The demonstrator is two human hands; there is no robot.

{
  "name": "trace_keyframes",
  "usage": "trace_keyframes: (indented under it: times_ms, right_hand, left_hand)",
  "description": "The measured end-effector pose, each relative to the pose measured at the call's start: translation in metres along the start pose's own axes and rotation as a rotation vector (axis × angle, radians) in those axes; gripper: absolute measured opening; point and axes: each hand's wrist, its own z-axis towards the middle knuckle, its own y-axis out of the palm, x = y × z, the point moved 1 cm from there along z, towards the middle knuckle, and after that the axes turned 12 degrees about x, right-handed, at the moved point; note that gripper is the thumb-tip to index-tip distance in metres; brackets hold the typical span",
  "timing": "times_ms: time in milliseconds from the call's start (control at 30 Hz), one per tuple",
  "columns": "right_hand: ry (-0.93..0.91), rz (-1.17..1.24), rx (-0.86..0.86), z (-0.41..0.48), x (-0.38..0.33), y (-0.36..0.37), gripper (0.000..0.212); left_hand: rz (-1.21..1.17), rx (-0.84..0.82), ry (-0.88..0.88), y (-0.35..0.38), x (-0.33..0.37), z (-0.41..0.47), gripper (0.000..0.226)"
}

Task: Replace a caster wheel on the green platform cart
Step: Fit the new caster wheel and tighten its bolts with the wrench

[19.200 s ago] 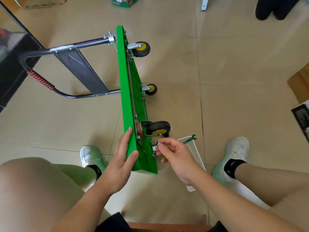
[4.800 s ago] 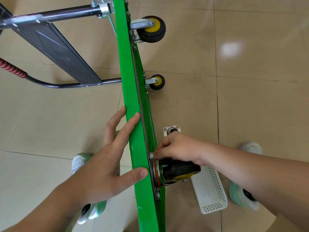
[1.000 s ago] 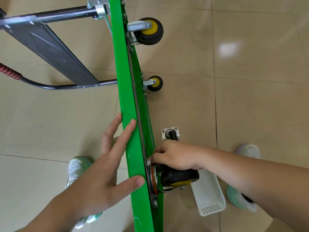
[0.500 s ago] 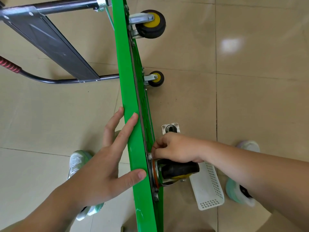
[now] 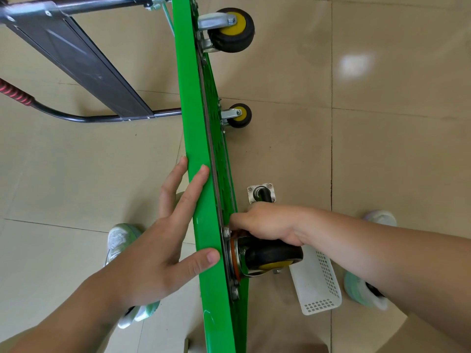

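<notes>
At nine to eleven o'clock, on the tiled floor, the cart's folded handle: dark tube, red ribbed grip, grey cross panel. At seven o'clock, a pale left shoe, partly under the forearm. Just right of it, left hand released and flat, fingers straight: thumb and forefinger pressed on the narrow green edge, the other fingers along the deck side.

Down the middle from twelve to six o'clock, the green platform cart, tipped up on its long side, underside facing three o'clock. On that underside, toward twelve o'clock, two mounted wheels with black tyres and yellow hubs: top caster, then middle caster below it.

At five o'clock of centre, near caster against the underside on its mount plate. Right hand over it, heel on the tyre, fingers clenched at the plate's upper corner; whatever lies between the fingertips hidden. Just past the knuckles toward twelve o'clock, a loose caster on the floor, plate facing up, apart from the cart.

At four o'clock, a white perforated basket on the floor, partly under the right wrist, then a pale right shoe.
</notes>
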Motion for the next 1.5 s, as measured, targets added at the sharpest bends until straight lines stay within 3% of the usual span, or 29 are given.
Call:
trace_keyframes:
  times_ms: [133, 300, 533, 733, 1000, 1500]
  right_hand:
    - [-0.104, -0.010, 0.059, 0.000, 0.001, -0.006, 0.047]
    - [-0.238, 0.118, 0.041, -0.002, 0.014, -0.014, 0.026]
    - [-0.340, -0.137, 0.186, 0.003, 0.007, -0.006, 0.046]
    - [-0.273, 0.004, 0.077, 0.000, 0.011, -0.012, 0.047]
    - [-0.319, -0.081, 0.101, 0.000, 0.013, -0.011, 0.031]
    - [-0.365, -0.130, 0.124, -0.001, 0.010, -0.006, 0.030]
  left_hand:
    - [-0.004, -0.002, -0.005, 0.000, 0.002, 0.001, 0.097]
    - [0.008, 0.000, -0.012, -0.001, 0.002, 0.001, 0.099]
    - [-0.014, 0.001, -0.018, 0.000, 0.002, 0.001, 0.099]
    - [0.013, -0.013, -0.023, -0.002, 0.004, 0.002, 0.100]
    - [-0.003, -0.002, -0.026, -0.001, 0.003, 0.001, 0.099]
    - [-0.033, 0.004, -0.020, -0.002, -0.004, -0.001, 0.099]
